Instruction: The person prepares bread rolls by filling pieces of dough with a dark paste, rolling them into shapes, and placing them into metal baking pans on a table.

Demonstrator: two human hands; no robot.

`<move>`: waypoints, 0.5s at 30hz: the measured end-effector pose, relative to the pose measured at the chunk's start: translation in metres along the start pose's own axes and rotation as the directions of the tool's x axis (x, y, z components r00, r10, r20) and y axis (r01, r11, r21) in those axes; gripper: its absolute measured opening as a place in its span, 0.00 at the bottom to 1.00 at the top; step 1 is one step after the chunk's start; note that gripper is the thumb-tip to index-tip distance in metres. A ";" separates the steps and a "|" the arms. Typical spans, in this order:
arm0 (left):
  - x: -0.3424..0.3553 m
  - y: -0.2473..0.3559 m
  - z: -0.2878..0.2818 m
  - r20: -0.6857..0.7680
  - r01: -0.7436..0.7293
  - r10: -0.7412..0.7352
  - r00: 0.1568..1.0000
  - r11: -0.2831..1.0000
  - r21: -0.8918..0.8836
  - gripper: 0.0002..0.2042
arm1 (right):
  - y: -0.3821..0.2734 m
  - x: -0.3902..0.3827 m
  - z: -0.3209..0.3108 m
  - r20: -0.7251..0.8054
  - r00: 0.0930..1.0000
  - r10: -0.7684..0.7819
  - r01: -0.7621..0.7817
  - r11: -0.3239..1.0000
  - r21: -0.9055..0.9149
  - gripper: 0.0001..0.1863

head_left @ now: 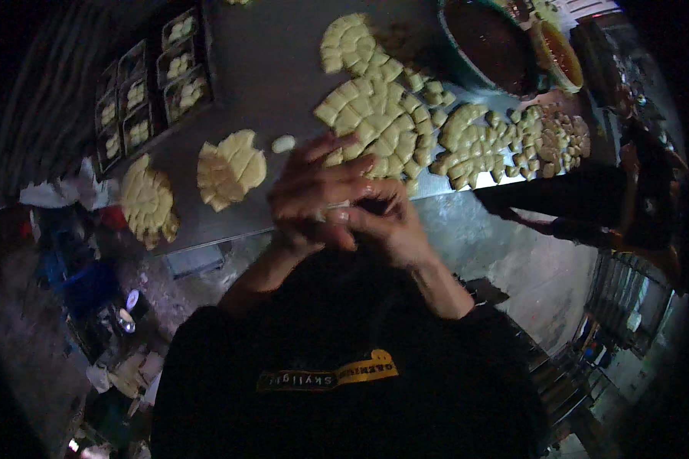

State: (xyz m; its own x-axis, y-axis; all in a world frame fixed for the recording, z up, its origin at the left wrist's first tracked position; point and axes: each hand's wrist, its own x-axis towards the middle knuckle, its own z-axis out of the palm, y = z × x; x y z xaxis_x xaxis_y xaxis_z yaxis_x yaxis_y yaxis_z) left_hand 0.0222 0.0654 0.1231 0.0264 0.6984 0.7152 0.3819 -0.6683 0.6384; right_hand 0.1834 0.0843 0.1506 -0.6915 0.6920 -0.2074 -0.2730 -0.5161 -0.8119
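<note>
My left hand [310,187] and my right hand [386,229] meet in front of my chest over the table's front edge, fingers curled together around a small pale piece, probably dough [334,206], mostly hidden by the fingers. Just beyond them lies a large patch of cut dough pieces [371,115]. A single small white dough ball [283,144] sits left of my fingers. Two flattened, scored dough pieces, one irregular [230,168] and one oval [145,195], rest on the metal table [268,69] to the left.
Divided trays with dough [153,92] sit back left. A large green tub of dark contents [486,42] and a smaller yellow container [559,53] stand back right, behind more dough pieces [543,134]. A co-worker [612,206] stands at the right. Blue items [84,283] are below left.
</note>
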 end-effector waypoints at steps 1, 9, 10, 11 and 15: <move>-0.001 0.002 0.012 -0.039 0.044 -0.048 0.998 0.994 -0.096 0.29 | -0.002 -0.002 -0.008 0.049 0.999 0.003 -0.004 1.000 0.019 0.08; -0.001 0.004 0.090 0.023 0.421 -0.455 0.890 0.801 -0.426 0.38 | -0.053 -0.005 -0.101 0.227 0.971 0.068 -0.007 0.965 -0.260 0.10; 0.007 0.001 0.096 -0.007 0.470 -0.532 0.846 0.753 -0.460 0.42 | -0.084 0.008 -0.114 0.127 0.988 0.091 -0.016 0.867 -0.498 0.12; 0.013 0.000 0.102 -0.030 0.515 -0.606 0.795 0.700 -0.495 0.46 | -0.076 0.015 -0.146 -0.036 0.924 -0.380 0.213 0.590 -0.779 0.12; -0.002 -0.009 0.103 0.015 0.615 -0.705 0.709 0.607 -0.503 0.50 | -0.181 0.105 -0.268 0.079 0.950 -0.302 -0.040 -0.371 -0.928 0.15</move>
State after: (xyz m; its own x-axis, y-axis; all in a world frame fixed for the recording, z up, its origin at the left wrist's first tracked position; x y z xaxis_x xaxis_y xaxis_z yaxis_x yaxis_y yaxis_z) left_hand 0.1142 0.0963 0.0867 -0.2370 0.9701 0.0521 -0.2162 -0.1050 0.9707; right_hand 0.3395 0.3863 0.1295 -0.6277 0.7731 0.0910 0.7496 0.6318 -0.1973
